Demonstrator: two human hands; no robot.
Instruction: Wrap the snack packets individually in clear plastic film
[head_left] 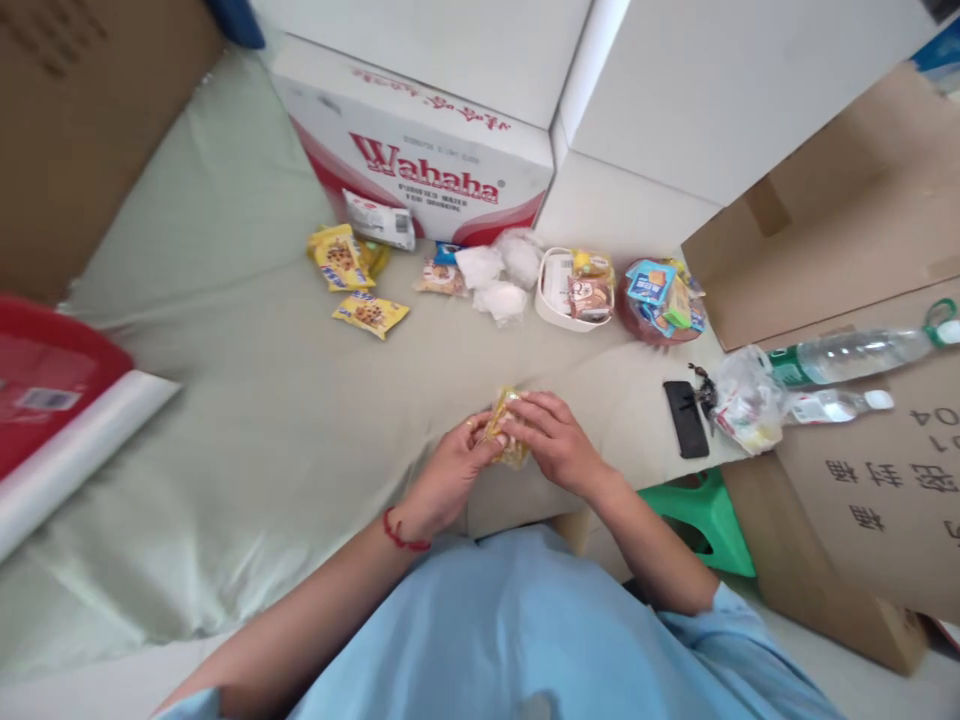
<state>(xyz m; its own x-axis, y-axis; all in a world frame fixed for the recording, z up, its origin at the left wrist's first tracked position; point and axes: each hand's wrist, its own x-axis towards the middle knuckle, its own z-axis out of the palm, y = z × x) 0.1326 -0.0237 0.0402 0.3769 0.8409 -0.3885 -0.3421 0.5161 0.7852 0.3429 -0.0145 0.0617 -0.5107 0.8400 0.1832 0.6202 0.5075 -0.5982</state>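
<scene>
Noted at the near edge of the cloth-covered table: small yellow packet pinched between both hands, raised just above the cloth. Left hand clenched on the packet's left side, thumb and fingertips on the wrapper; red string around that wrist. Right hand clenched on the right side and far end, fingers curled over the top. Neither hand free.

Packet's long axis running away from the body, near end tilted slightly to the right. Mostly covered by fingers, print not legible. Placed directly between the two hands, equally close to each.

Counted farther back on the table, well apart from the hands:
- three yellow cookie packets in a loose group, one partly under another
- one white sachet leaning against the Wahaha carton
- three white wrapped pieces close together
- one white basket and one red bowl side by side, both filled with mixed snack packets, contents not countable

To the right:
- one black phone
- one crumpled clear bag just beside the phone
- two water bottles lying flat

Below the table edge: one green stool
</scene>
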